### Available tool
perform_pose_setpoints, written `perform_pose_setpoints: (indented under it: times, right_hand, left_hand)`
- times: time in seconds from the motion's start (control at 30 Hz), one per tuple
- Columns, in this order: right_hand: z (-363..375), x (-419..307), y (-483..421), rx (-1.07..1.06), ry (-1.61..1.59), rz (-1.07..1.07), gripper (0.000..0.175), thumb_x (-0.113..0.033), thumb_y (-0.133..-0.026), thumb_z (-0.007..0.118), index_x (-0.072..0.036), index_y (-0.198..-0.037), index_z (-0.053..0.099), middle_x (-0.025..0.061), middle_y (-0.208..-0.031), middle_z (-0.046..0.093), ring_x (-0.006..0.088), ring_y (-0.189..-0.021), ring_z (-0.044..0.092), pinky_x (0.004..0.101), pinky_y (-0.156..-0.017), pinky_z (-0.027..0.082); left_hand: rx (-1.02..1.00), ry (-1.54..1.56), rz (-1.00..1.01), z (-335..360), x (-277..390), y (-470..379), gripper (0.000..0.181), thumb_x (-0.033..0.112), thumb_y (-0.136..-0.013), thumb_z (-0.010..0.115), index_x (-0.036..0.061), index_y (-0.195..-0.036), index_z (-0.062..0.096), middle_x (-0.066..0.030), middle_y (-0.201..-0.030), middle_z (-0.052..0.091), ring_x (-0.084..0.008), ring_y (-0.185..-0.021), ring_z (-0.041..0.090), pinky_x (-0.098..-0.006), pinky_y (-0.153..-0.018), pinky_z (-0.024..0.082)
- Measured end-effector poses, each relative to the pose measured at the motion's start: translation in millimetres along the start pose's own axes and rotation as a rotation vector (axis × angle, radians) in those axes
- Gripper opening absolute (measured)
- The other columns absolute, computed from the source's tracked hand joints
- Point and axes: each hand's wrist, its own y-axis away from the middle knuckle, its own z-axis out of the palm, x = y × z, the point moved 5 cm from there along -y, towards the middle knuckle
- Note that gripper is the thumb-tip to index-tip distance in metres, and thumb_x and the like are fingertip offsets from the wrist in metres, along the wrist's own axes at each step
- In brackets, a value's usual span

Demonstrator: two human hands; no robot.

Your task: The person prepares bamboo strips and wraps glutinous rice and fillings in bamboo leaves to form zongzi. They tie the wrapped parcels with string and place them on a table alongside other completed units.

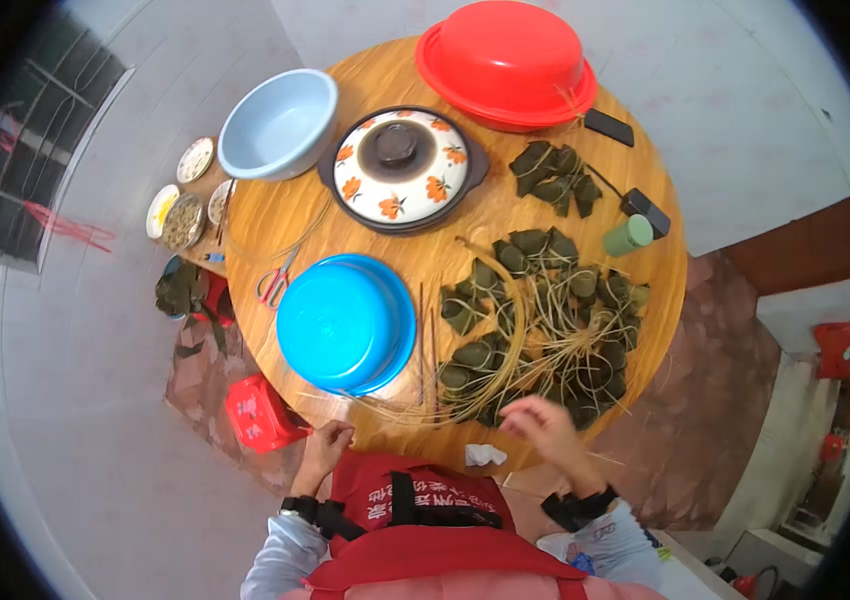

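Observation:
My left hand (329, 444) is at the table's front edge with its fingertips drawn together; whether a thin strand is between them cannot be made out. My right hand (542, 429), slightly blurred, hovers by the near side of several leaf-wrapped rice dumplings (470, 354) tied with straw-coloured strings. Its fingers are bent, and no held thing shows clearly. A long bundle of pale tying strands (518, 315) curves over the dumplings and runs left along the table's front edge. Between my hands lies a crumpled white tissue (485, 454). An upturned blue plastic basin (338, 326) sits beyond my left hand.
On the round wooden table (387, 259) are a lidded casserole (402, 169), a pale blue basin (280, 124), a red basin (511, 60), scissors (275, 285), a green cup (627, 235) and more dumplings (554, 176). A red plastic stool (260, 412) stands at the left.

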Motion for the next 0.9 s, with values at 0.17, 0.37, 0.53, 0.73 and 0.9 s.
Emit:
perform_pose_setpoints:
  times: [0.17, 0.37, 0.53, 0.73, 0.9]
  right_hand:
    - [48, 78, 10, -0.046, 0.065, 0.074, 0.015, -0.01, -0.093, 0.053, 0.0, -0.1, 0.061, 0.0066, -0.082, 0.066, 0.0113, -0.074, 0.063, 0.0247, -0.066, 0.051]
    - [18, 36, -7, 0.279, 0.211, -0.162, 0.015, -0.011, -0.091, 0.054, 0.0, -0.096, 0.062, 0.0075, -0.081, 0.067, 0.012, -0.072, 0.063, 0.0251, -0.065, 0.05]
    - [-22, -55, -50, 0.596, 0.53, -0.441, 0.02, -0.015, -0.089, 0.057, 0.002, -0.099, 0.061, 0.0132, -0.087, 0.066, 0.024, -0.074, 0.064, 0.0332, -0.068, 0.05]
    - [-35, -41, -138, 0.671, 1.042, -0.328, 0.022, -0.02, -0.086, 0.061, -0.001, -0.098, 0.062, 0.0169, -0.092, 0.065, 0.0367, -0.083, 0.061, 0.0405, -0.072, 0.049]
    - [-30, -50, -134, 0.685, 0.937, -0.41, 0.025, -0.024, -0.089, 0.057, -0.004, -0.102, 0.061, 0.0163, -0.097, 0.064, 0.0355, -0.091, 0.06, 0.0401, -0.075, 0.048]
  left_hand:
    - [0.053, -0.191, 0.291, 2, 23, -9, 0.019, 0.016, -0.088, 0.06, 0.0007, -0.099, 0.064, -0.0138, -0.084, 0.067, -0.0223, -0.075, 0.066, -0.0321, -0.066, 0.052]
    - [-0.075, -0.307, 0.431, 29, 51, -12, 0.021, 0.02, -0.086, 0.06, 0.0064, -0.101, 0.065, -0.0166, -0.094, 0.064, -0.0325, -0.093, 0.06, -0.0401, -0.08, 0.048]
    - [-0.14, -0.16, 0.384, 19, 68, 0, 0.022, 0.022, -0.087, 0.06, 0.0055, -0.101, 0.064, -0.0165, -0.097, 0.064, -0.0321, -0.082, 0.063, -0.0392, -0.072, 0.05]
    - [0.042, -0.12, 0.291, -28, 33, 31, 0.022, 0.021, -0.087, 0.059, 0.0059, -0.103, 0.065, -0.0147, -0.096, 0.066, -0.0298, -0.077, 0.065, -0.0383, -0.068, 0.052]
    - [0.167, -0.034, 0.24, -66, -4, 56, 0.025, 0.023, -0.088, 0.059, 0.0074, -0.106, 0.065, -0.0159, -0.098, 0.066, -0.028, -0.075, 0.066, -0.0374, -0.067, 0.053]
